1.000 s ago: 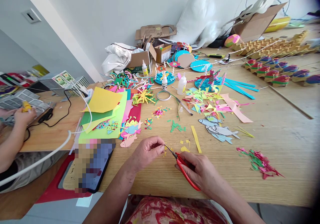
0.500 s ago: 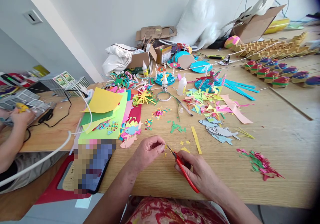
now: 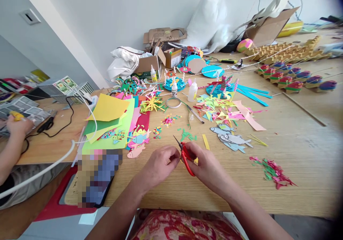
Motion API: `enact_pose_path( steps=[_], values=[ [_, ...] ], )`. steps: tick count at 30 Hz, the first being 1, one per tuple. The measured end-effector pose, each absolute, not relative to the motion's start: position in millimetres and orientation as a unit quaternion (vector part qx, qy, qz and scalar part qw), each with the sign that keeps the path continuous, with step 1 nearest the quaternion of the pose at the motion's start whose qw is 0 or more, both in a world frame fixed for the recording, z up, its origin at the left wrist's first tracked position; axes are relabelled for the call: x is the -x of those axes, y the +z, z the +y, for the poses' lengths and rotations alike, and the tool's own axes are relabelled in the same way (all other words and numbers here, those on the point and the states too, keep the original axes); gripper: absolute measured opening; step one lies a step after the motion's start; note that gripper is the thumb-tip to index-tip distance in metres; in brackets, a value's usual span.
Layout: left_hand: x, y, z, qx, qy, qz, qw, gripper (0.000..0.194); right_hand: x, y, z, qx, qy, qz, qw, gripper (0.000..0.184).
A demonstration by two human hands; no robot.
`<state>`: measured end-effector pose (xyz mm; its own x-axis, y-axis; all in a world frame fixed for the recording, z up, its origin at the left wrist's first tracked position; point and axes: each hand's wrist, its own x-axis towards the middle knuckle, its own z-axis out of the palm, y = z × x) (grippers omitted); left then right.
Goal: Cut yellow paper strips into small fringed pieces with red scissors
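Observation:
My right hand is closed round the red handles of a small pair of scissors; the blades point up and to the left, away from me. My left hand is pinched shut right beside the scissors, its fingertips touching the right hand. What it pinches is too small to make out. Both hands hover over the near part of the wooden table. Small yellow paper scraps and a yellow strip lie just beyond them.
Coloured paper sheets, paper fish, glue bottles and cut scraps crowd the table's middle. A phone lies near left. Pink-green shreds lie right. Another person's hand holds a yellow item at far left.
The scissors have swung from pointing left toward the pinched paper to pointing up. My right hand has moved left and up until it meets my left hand.

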<state>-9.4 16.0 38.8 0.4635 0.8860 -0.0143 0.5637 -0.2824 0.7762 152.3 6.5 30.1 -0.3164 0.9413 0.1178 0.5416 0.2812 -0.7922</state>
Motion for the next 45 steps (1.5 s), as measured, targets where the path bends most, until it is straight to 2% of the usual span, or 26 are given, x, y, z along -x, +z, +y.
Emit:
enact_pose_path(
  steps=[3, 8, 11, 25, 30, 34, 37, 42, 45],
  values=[
    [10, 39, 17, -0.764, 0.225, 0.474, 0.376, 0.013, -152, 28, 8, 0.491, 0.35, -0.729, 0.323, 0.007],
    [6, 32, 15, -0.726, 0.271, 0.472, 0.42, 0.01, -147, 20, 7, 0.499, 0.423, -0.626, 0.424, 0.002],
    [3, 27, 14, -0.709, 0.29, 0.477, 0.431, 0.01, -144, 14, 6, 0.5, 0.442, -0.589, 0.455, 0.003],
    [7, 34, 17, -0.752, 0.245, 0.461, 0.402, 0.011, -152, 24, 8, 0.482, 0.448, -0.645, 0.388, 0.007],
    [2, 31, 16, -0.733, 0.268, 0.456, 0.427, 0.01, -149, 21, 9, 0.497, 0.441, -0.611, 0.431, 0.004],
    [-2, 26, 14, -0.716, 0.296, 0.477, 0.414, 0.017, -146, 18, 7, 0.504, 0.429, -0.604, 0.444, 0.006],
    [-1, 25, 14, -0.698, 0.311, 0.478, 0.432, 0.017, -148, 19, 3, 0.505, 0.417, -0.628, 0.42, 0.008],
    [9, 27, 18, -0.623, 0.322, 0.461, 0.544, 0.014, -161, 21, -9, 0.506, 0.41, -0.688, 0.32, 0.02],
    [12, 30, 19, -0.599, 0.331, 0.454, 0.57, 0.015, -165, 19, -15, 0.506, 0.416, -0.706, 0.268, 0.022]
  ],
)
